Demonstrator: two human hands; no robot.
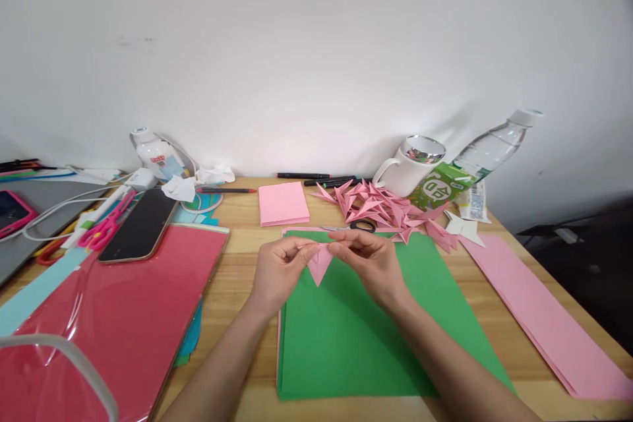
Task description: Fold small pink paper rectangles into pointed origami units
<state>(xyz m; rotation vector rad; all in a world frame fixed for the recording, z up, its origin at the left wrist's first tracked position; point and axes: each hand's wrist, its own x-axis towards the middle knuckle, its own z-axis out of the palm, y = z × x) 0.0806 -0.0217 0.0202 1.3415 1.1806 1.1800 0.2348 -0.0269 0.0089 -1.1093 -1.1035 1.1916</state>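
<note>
Both hands meet over the top of a green paper sheet [356, 336] on the wooden desk. My left hand [277, 271] and my right hand [372, 260] each pinch an upper corner of a small pink folded paper triangle [319, 264], whose point hangs down. A pile of several finished pink folded pieces [386, 210] lies just beyond my right hand. A stack of small pink paper squares [283, 203] sits beyond my left hand.
Black-handled scissors [360, 226] lie by the pile. A red paper pack [119, 330] with a phone [141, 227] and pink scissors [106, 227] fills the left. White mug [408, 168], water bottle [487, 151], pens [316, 178] stand at the back. Pink strips [539, 316] lie right.
</note>
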